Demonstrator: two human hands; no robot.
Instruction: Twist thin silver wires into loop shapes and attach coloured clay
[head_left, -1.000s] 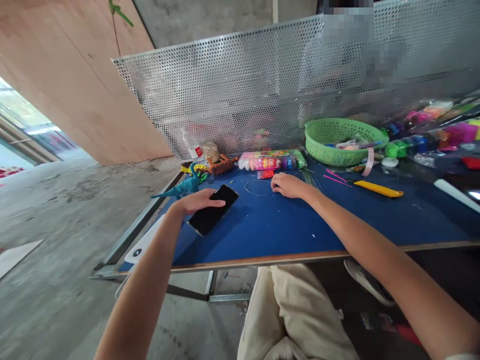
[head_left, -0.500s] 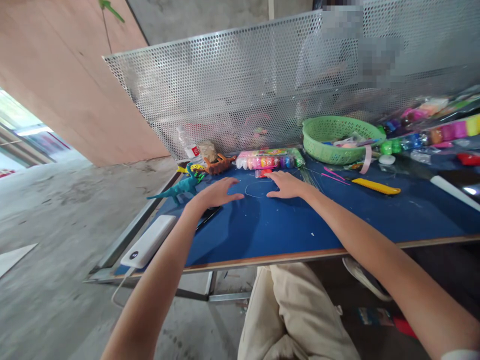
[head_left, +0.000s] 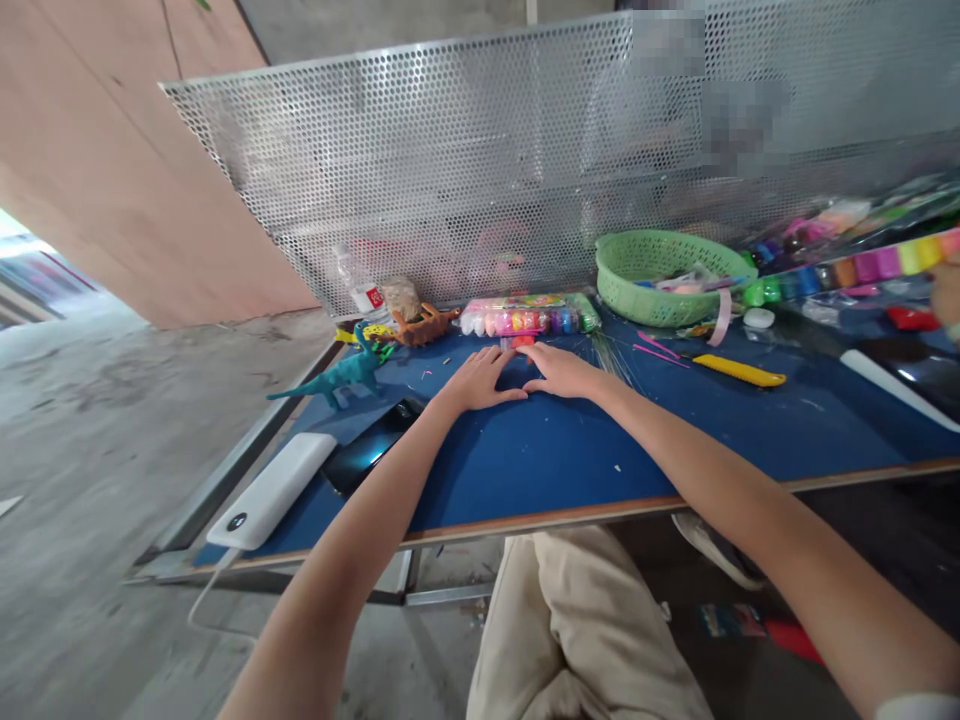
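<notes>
My left hand [head_left: 478,380] lies on the blue tabletop [head_left: 540,460], fingers stretched forward and thumb out to the right. Opposite it, my right hand [head_left: 561,373] rests with its fingers and thumb apart. The thumb tips and the forefingers come close together, framing a small patch of blue surface. I see nothing held in either hand. A small red piece [head_left: 517,342] lies just beyond the fingertips. Behind it sits a clear pack of coloured clay [head_left: 525,318]. The thin pale ring seen earlier cannot be made out now.
To the left are a teal toy dinosaur [head_left: 341,375], a brown toy animal [head_left: 424,328], a black phone [head_left: 367,450] and a white power bank [head_left: 274,490]. On the right stand a green basket [head_left: 637,290] and a yellow cutter knife [head_left: 739,371]. A perforated metal screen [head_left: 420,160] rises behind.
My left hand has moved right towards my right hand, closing the gap and covering where the pale ring lay. More of the black phone shows. The view has shifted slightly.
</notes>
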